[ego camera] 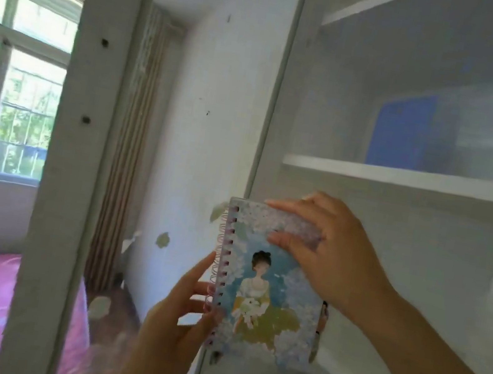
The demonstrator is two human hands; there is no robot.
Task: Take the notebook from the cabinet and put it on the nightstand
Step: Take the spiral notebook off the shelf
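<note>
Notebook (267, 284), spiral-bound, floral cover, upright in front of open white cabinet (404, 178), below its middle shelf. Right hand (326, 250) pinches top edge; left hand (180, 310) grips spiral side. Blue box (402, 135) on shelf above.

No text, label or number can be read; the notebook (271, 283) cover carries only a drawn figure among flowers.

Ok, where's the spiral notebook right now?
The illustrated spiral-bound notebook is low in the middle of the head view, upright between both hands in front of the open white cabinet, below its middle shelf.
</note>
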